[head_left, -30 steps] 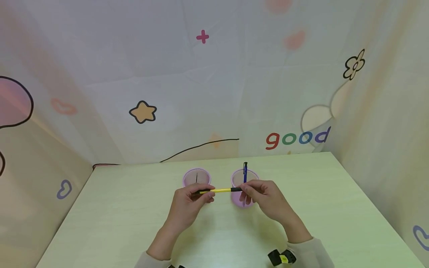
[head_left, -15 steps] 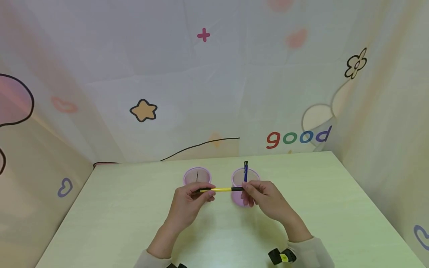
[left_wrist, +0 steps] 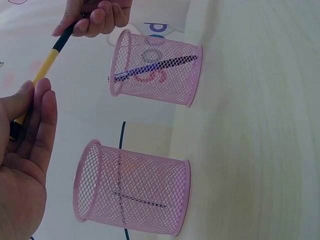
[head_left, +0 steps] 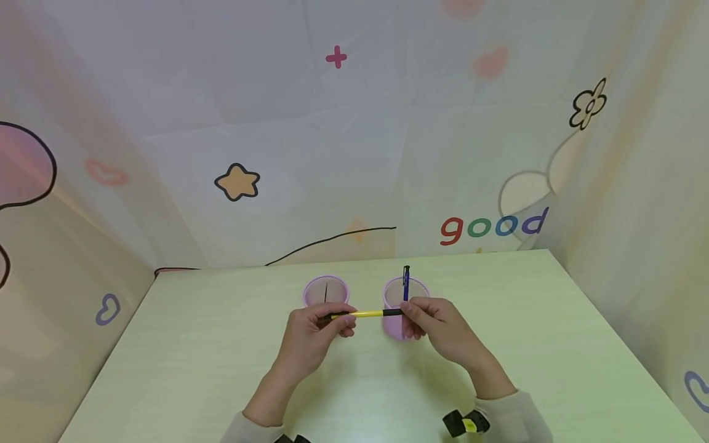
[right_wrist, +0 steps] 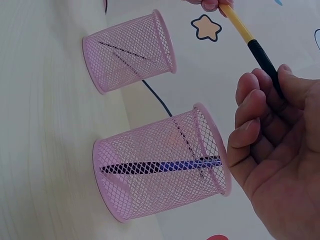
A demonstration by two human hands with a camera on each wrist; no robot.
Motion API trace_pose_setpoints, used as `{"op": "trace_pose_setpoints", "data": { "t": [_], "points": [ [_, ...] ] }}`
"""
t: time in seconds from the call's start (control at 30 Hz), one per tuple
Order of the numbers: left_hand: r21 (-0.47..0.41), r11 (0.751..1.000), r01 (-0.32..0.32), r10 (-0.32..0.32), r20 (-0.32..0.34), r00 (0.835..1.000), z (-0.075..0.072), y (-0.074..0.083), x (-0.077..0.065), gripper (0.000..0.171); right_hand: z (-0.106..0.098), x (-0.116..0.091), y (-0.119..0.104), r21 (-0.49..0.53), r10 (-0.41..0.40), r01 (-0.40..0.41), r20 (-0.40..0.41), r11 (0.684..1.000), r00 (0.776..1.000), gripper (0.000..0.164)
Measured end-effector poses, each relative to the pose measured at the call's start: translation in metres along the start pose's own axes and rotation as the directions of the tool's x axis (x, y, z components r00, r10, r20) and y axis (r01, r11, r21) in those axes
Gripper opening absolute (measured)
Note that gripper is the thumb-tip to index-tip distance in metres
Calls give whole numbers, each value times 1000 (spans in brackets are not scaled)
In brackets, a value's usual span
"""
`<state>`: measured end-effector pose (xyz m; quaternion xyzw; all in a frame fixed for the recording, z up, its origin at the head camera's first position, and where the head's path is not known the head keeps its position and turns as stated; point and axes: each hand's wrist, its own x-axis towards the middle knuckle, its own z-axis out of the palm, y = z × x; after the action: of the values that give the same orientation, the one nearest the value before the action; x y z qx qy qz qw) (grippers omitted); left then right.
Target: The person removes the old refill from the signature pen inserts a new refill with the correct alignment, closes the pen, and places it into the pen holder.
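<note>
A yellow pen [head_left: 368, 314] with black ends is held level between both hands, above the table and in front of two pink mesh pen cups. My left hand [head_left: 310, 338] pinches its left end between thumb and fingers. At the other end, my right hand [head_left: 440, 329] pinches the black grip [right_wrist: 262, 57], whose tip is hidden in the fingers. The right mesh cup [left_wrist: 155, 85] holds a blue pen [head_left: 406, 283] that leans inside it and rises above the rim. Inside the left mesh cup [left_wrist: 132, 185] is a thin dark stick [left_wrist: 142, 201], slanted.
Both cups stand upright side by side on a pale wooden table [head_left: 194, 357], partly behind the hands in the head view. A printed cloth backdrop [head_left: 266, 111] closes off the back and sides. Each wrist carries a camera, the right one [head_left: 465, 423] showing near the sleeve.
The right hand's lower fingers have shifted slightly. Both hands and the yellow pen otherwise keep their places, and the cups stay put.
</note>
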<state>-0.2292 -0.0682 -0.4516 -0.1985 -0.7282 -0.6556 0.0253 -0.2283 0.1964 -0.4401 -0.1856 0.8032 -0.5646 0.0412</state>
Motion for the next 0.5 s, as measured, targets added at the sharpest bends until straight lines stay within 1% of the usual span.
{"op": "trace_pose_setpoints", "data": {
  "t": [0.27,0.5],
  "points": [
    [-9,1000,14,-14,-5,1000,-1,2,0,13,2,1,-1,0,-22,22,-17,1000,1000,34],
    [-19,1000,22,-22,-7,1000,-2,1,1,13,5,1,1,-15,-15,14,-50,1000,999,32]
  ]
}}
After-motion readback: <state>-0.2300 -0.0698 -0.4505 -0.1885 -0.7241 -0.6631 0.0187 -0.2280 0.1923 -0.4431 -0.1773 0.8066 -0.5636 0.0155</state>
